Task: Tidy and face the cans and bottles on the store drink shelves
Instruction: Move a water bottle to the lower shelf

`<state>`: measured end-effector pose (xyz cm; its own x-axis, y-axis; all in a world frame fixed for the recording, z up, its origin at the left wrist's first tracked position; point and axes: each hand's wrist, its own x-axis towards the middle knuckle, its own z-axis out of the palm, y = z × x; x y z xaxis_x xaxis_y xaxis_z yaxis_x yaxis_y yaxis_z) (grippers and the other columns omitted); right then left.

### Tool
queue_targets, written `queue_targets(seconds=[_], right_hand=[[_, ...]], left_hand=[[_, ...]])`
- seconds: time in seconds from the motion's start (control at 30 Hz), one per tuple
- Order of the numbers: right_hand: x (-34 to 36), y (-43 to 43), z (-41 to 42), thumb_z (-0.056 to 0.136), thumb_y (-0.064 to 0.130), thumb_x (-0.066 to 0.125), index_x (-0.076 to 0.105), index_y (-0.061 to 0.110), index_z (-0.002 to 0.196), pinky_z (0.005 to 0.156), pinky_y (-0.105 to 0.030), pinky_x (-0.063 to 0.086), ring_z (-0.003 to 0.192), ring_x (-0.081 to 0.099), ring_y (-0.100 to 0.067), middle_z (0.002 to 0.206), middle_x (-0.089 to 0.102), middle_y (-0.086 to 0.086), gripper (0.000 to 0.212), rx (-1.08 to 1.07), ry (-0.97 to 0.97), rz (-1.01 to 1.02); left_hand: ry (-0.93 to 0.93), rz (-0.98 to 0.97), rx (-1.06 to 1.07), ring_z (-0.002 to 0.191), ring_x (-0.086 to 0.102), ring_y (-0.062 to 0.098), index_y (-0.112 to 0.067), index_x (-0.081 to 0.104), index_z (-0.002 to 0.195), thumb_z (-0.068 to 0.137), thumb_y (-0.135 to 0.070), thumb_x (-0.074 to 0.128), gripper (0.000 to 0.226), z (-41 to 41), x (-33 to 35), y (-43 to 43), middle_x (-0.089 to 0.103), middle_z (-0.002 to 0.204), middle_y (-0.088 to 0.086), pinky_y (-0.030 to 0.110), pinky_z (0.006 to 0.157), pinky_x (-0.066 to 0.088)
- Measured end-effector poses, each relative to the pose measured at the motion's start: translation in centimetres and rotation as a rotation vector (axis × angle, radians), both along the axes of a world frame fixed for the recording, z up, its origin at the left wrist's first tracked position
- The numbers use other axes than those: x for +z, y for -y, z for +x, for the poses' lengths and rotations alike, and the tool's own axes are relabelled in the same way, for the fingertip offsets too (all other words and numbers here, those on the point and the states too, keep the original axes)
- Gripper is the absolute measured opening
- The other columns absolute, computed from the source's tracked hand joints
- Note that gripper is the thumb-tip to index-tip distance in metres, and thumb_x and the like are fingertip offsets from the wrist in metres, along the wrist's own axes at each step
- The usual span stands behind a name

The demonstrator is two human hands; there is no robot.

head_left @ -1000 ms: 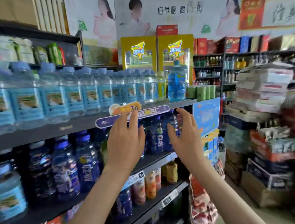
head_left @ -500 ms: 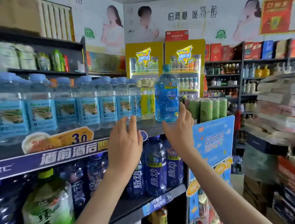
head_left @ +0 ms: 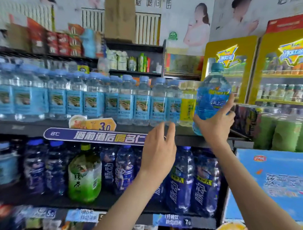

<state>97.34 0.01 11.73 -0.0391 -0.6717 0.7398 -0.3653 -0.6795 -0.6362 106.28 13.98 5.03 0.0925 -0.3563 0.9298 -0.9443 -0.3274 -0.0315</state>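
A large blue water bottle stands at the right end of the upper shelf. My right hand grips its lower right side, fingers up along the label. My left hand hovers open in front of the shelf edge, fingertips close to the clear blue-label water bottles lined along that shelf. A yellow-label bottle stands between that row and the large bottle. On the shelf below stand dark blue drink bottles and one green tea bottle.
A purple price strip runs along the upper shelf edge. Green packs and a blue cardboard display sit to the right. Two yellow drink coolers stand behind. Boxes and cartons fill the top shelf.
The view has swung left and closer to the shelf. My right hand has risen from the shelf edge and taken hold of the large blue bottle. My left hand moved up toward the water bottle row.
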Motion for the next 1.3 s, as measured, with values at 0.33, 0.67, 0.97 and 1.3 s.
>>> queue_targets(seconds=[0.33, 0.67, 0.97, 1.3], right_hand=[[-6.3, -9.5, -5.1, 0.066, 0.018, 0.08, 0.003, -0.01, 0.145, 0.096, 0.003, 0.009, 0.109, 0.016, 0.019, 0.129, 0.006, 0.025, 0.113, 0.395, 0.108, -0.295], [-18.7, -24.3, -0.7, 0.055, 0.047, 0.075, 0.025, 0.003, 0.139, 0.107, -0.045, 0.036, 0.129, 0.04, -0.025, 0.133, 0.04, -0.012, 0.107, 0.783, -0.006, 0.193], [-26.3, -38.2, 5.3, 0.05, 0.032, 0.086, 0.023, 0.016, 0.129, 0.098, -0.046, 0.048, 0.122, 0.051, -0.017, 0.128, 0.045, -0.006, 0.102, 1.08, -0.107, 0.552], [-31.8, -43.9, 12.1, 0.063, 0.019, 0.087, 0.03, 0.015, 0.111, 0.089, -0.021, 0.042, 0.113, 0.05, -0.008, 0.113, 0.046, 0.007, 0.075, 1.069, -0.318, 0.742]], left_hand=[[-0.283, 0.081, -0.293, 0.113, 0.052, 0.022, -0.003, 0.047, 0.132, 0.091, -0.024, 0.054, 0.046, -3.9, -5.2, -7.6, 0.055, 0.125, 0.011, 0.023, 0.093, 0.038], [-0.823, 0.285, -0.538, 0.114, 0.023, -0.034, -0.046, 0.007, 0.132, 0.077, -0.02, 0.077, 0.093, -2.6, -12.8, -22.9, 0.022, 0.129, -0.04, -0.006, 0.091, 0.022], [-1.038, 0.259, -0.381, 0.107, 0.049, -0.02, -0.043, 0.029, 0.12, 0.064, -0.011, 0.085, 0.085, 3.2, -19.6, -36.7, 0.05, 0.118, -0.024, 0.003, 0.083, 0.039], [-1.103, 0.349, -0.2, 0.121, 0.047, 0.004, -0.033, 0.028, 0.136, 0.066, -0.036, 0.082, 0.088, 8.6, -25.9, -43.8, 0.049, 0.128, -0.013, 0.027, 0.097, 0.045]])
